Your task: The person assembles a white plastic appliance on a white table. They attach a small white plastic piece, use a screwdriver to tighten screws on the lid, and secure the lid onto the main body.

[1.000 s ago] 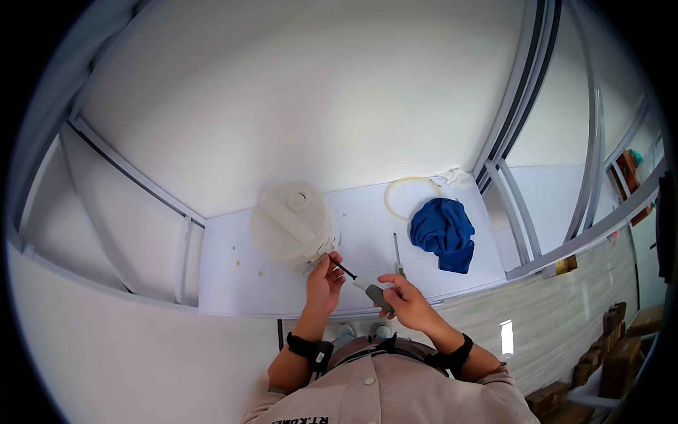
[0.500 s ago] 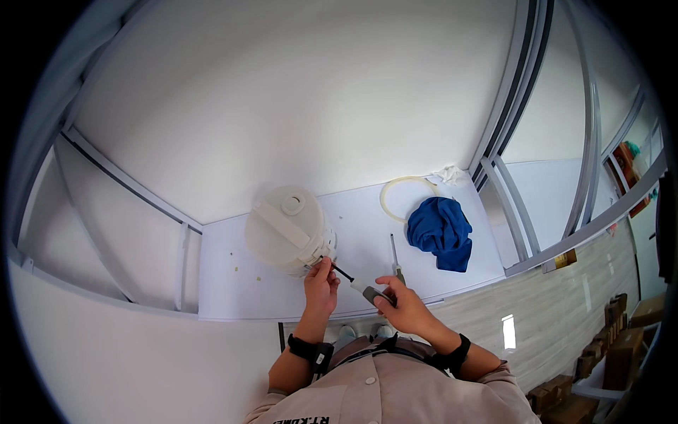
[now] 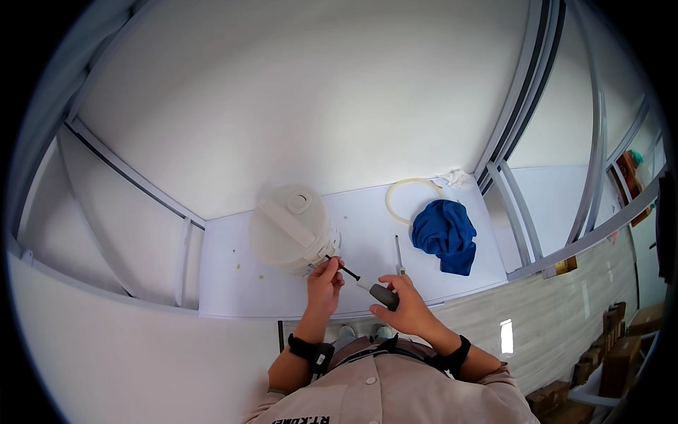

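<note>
A round white appliance (image 3: pixel 289 226) with a lid and handle stands on the white table (image 3: pixel 233 286). My right hand (image 3: pixel 402 305) grips the grey handle of a screwdriver (image 3: pixel 367 284). Its dark shaft points left toward the appliance's lower right side. My left hand (image 3: pixel 323 283) pinches the shaft near its tip, right against the appliance. Both wrists wear dark bands.
A second thin screwdriver (image 3: pixel 398 256) lies on the table to the right of my hands. Farther right are a crumpled blue cloth (image 3: pixel 445 233), a pale ring-shaped gasket (image 3: pixel 409 198) and a bit of white tissue (image 3: pixel 455 177). White partition walls enclose the table.
The view has shifted slightly. My hands stay at the appliance's side with the screwdriver; the tip is now closer to the appliance's base.
</note>
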